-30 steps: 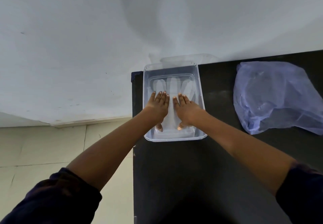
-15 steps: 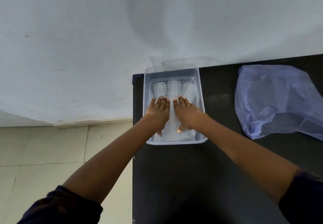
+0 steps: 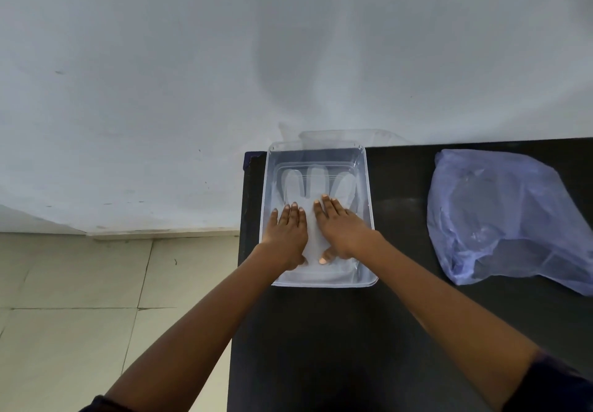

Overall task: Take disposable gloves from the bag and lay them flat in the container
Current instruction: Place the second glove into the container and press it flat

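A clear plastic container (image 3: pixel 367 186) stands at the black table's far left corner. A translucent white disposable glove (image 3: pixel 316 186) lies flat inside it, fingers pointing away from me. My left hand (image 3: pixel 287 235) and my right hand (image 3: pixel 341 230) rest palm-down side by side on the glove's palm area, fingers extended and pressed flat. Neither hand grips anything. A crumpled blue-tinted plastic bag (image 3: pixel 507 215) lies on the table to the right, apart from both hands.
The black table (image 3: pixel 369 347) ends just left of the container, with tiled floor (image 3: pixel 80 309) below. A white wall (image 3: pixel 192 74) rises right behind the table. A clear lid (image 3: pixel 340 135) leans behind the container.
Both hands have slid a little toward me along the glove, showing more of its fingers. The camera view has shifted slightly.
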